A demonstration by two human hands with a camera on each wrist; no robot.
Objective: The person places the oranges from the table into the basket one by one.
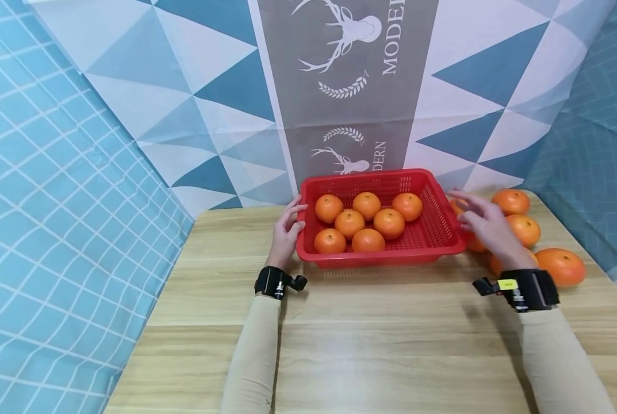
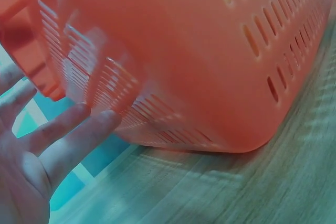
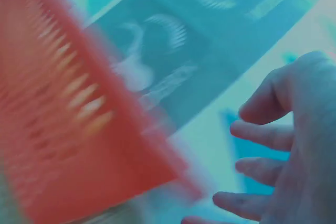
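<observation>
A red slotted basket [image 1: 437, 218] stands on the wooden table and holds several oranges [image 1: 349, 223]. My left hand [image 1: 287, 227] rests with straight fingers [image 2: 79, 135] against the basket's left wall [image 2: 173, 61]. My right hand [image 1: 481, 221] hovers just right of the basket, fingers [image 3: 262, 135] spread and relaxed, holding nothing. It is over a group of loose oranges [image 1: 512, 201] on the table; one orange lies partly hidden under it. The right wrist view is blurred, with the basket wall [image 3: 68, 129] at left.
More loose oranges [image 1: 562, 265] lie near the table's right edge. A patterned cloth backdrop [image 1: 349, 86] hangs right behind the basket. Bare wooden tabletop [image 1: 380, 333] stretches in front of the basket toward me.
</observation>
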